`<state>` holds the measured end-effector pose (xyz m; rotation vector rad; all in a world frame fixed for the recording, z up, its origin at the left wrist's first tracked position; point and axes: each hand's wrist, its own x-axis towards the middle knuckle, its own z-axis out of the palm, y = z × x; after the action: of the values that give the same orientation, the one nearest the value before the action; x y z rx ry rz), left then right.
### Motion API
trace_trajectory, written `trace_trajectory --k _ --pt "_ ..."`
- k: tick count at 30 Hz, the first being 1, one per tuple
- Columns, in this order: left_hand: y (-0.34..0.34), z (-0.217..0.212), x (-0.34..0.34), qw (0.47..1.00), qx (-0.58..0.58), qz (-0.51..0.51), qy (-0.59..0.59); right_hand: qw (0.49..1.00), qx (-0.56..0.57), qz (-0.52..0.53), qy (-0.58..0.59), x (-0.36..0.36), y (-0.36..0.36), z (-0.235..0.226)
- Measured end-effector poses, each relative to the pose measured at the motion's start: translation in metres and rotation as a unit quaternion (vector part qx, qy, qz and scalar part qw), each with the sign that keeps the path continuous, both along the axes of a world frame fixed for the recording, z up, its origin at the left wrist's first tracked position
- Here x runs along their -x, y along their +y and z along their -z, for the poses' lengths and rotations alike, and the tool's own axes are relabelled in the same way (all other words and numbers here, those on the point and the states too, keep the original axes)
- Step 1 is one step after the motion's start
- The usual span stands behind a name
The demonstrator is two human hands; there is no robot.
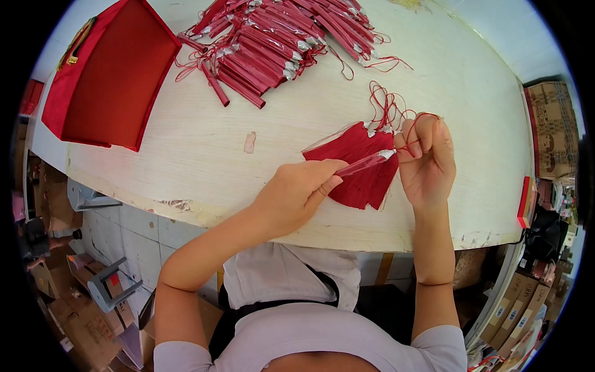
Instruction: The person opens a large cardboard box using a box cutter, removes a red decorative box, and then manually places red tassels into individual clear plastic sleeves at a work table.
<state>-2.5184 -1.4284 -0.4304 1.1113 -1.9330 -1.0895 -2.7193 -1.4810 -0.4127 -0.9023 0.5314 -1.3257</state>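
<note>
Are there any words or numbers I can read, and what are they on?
Brown boxes, lower right: dark print, not copied here; white labels too small.
Tall carton, right edge: printing too blurred to read.
Cartons, lower left: markings too blurred to read.
Red tassels and open red box: no writing I can see.

Glossy clear plastic sheathes the heaped red tassels at 12 o'clock and the held tassel toward 2 o'clock, beside unwrapped tassels of silky thread. At 10 o'clock, a red box pairs a cloth-like exterior with a matt lining. The pale wood-grain tabletop looks smooth, its near edge chipped and rough.
</note>
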Motion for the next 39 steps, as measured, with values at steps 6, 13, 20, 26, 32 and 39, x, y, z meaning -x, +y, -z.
trace_trajectory --k 6,13,20,26,32,39 --pt "0.001 0.007 -0.002 0.986 -0.054 -0.087 0.132 0.998 -0.054 0.027 -0.020 0.001 -0.004 0.000" --pt "0.000 0.009 -0.010 0.940 -0.151 -0.084 0.293 0.997 -0.070 0.025 -0.020 0.002 -0.005 0.002" --pt "-0.001 0.018 -0.012 0.930 -0.126 -0.080 0.335 0.996 -0.086 0.018 -0.016 -0.001 -0.003 0.005" --pt "0.000 0.016 -0.012 0.936 -0.124 -0.093 0.315 0.996 -0.080 0.009 -0.027 0.005 -0.007 0.007" --pt "-0.003 0.022 -0.018 0.930 -0.153 -0.088 0.322 0.996 -0.084 0.001 -0.042 0.007 -0.008 0.007" --pt "0.010 0.013 -0.026 0.972 -0.084 -0.096 0.196 0.993 -0.107 0.028 -0.039 0.004 -0.006 0.007"
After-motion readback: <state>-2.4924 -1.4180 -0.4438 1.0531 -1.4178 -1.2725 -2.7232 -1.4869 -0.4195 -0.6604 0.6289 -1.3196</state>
